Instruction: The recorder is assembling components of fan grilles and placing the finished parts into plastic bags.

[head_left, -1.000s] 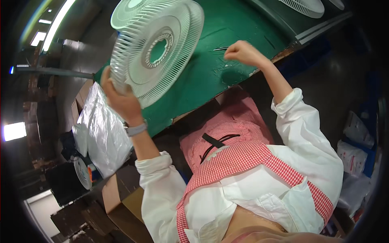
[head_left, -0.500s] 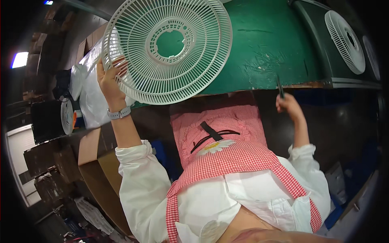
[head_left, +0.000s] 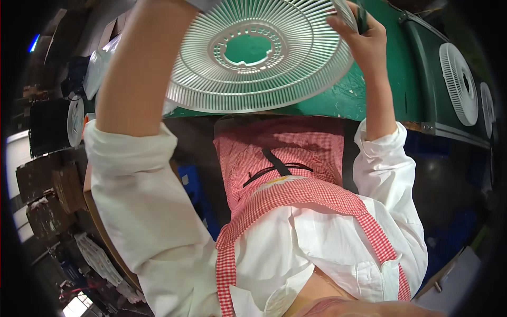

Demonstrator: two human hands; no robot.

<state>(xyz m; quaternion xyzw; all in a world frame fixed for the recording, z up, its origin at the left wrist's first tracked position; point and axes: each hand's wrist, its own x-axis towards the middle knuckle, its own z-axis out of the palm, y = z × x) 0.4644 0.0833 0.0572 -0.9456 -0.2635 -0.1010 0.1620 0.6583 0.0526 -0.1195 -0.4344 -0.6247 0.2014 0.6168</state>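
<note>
Right fingers [head_left: 338, 24]: pinch white grille [head_left: 280, 50] at rim, plus dark tool [head_left: 362, 20].
Left fingers: outside view; cannot tell.
Progress: grille lifted over green table [head_left: 351, 94] near edge, seemingly not laid down.

The place looks like a factory workshop for fan parts. A person in a red-checked apron [head_left: 296, 198] is at a green, scuffed worktop [head_left: 350, 89], with a large white fan grille [head_left: 248, 95] over it. Similar grilles [head_left: 455, 79] stand at the right, beside a long metal edging [head_left: 465, 136]. To the left are stacked cardboard boxes [head_left: 45, 214] and pale plastic sheeting [head_left: 95, 71], in a dim, cluttered hall.
</note>
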